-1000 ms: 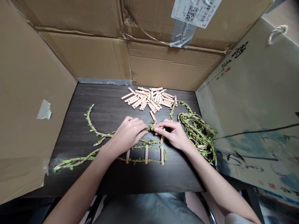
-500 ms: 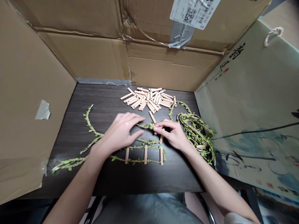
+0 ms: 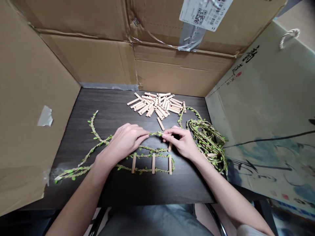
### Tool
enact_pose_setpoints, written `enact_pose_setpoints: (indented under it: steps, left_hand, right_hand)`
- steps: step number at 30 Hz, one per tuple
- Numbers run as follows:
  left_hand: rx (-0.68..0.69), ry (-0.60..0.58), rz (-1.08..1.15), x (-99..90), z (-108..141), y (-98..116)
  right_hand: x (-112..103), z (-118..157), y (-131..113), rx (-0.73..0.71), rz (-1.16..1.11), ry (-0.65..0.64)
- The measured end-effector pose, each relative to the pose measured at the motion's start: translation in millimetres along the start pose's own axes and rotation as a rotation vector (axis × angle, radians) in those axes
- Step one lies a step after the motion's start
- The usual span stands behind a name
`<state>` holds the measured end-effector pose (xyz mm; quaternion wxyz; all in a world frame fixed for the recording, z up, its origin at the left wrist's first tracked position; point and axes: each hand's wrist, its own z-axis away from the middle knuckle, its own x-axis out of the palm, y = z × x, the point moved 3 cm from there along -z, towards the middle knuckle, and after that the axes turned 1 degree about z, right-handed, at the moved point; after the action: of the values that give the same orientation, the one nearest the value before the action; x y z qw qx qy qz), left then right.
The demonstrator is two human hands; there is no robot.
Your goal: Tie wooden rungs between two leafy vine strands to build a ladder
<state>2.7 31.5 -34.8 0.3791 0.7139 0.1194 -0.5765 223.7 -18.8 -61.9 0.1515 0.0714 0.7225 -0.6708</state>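
A short stretch of leafy rope [image 3: 156, 133] is strung between the two hands, over the middle of the table [image 3: 137, 193]. The left hand [image 3: 129, 136] pinches it at its left with the fingertips and thumb together, the back of the hand turned up. The right hand [image 3: 180, 139] grips it at its right between thumb and forefinger, at a knotted, leafy bit; the other fingers are curled in. A wooden stick [image 3: 170, 146] shows partly from under the right hand, with a strand of rope reaching its lower end. Just beyond the hands lies a loose stick [image 3: 160, 124]. Nearer the person, three upright sticks are joined by two strands into a small ladder [image 3: 154, 163]. To the left, two rope ends spread apart, one curving away, and a doubled rope end [image 3: 73, 172] lies near the table's left edge. Past the loose stick is a heap of sticks [image 3: 155, 103], some with holes near their ends. A tangled coil of rope [image 3: 209, 141] lies right of the right hand. Behind stands a cardboard box [image 3: 169, 68] with a white label [image 3: 205, 14]; at the right is a printed paper bag [image 3: 258, 114] with a cord handle [image 3: 289, 36]
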Motion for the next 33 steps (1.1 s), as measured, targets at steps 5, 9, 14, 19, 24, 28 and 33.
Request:
enact_pose_setpoints:
  steps: [5, 9, 14, 19, 24, 28, 33]
  left_hand:
    - [-0.044, 0.044, 0.29, 12.3, -5, 20]
    - [-0.165, 0.059, 0.453, 23.5, -9, 28]
    - [-0.215, 0.103, 0.383, 19.4, -10, 21]
    - [-0.21, 0.176, 0.319, 11.9, -9, 13]
    - [-0.237, 0.168, 0.324, 9.8, -9, 10]
    - [-0.298, 0.222, 0.308, 2.8, -6, 1]
    - [-0.328, 0.232, 0.295, -6.5, -3, -9]
  right_hand:
    - [2, 0, 3, -0.032, 0.06, -0.028]
    - [4, 1, 5, -0.035, 0.072, -0.017]
    - [4, 1, 4, -0.02, 0.076, -0.022]
    - [3, 1, 2, -0.022, 0.082, -0.033]
    - [2, 0, 0, -0.007, 0.074, -0.02]
    - [3, 1, 1, 0.024, 0.043, -0.007]
    - [4, 2, 4, 0.048, 0.068, -0.04]
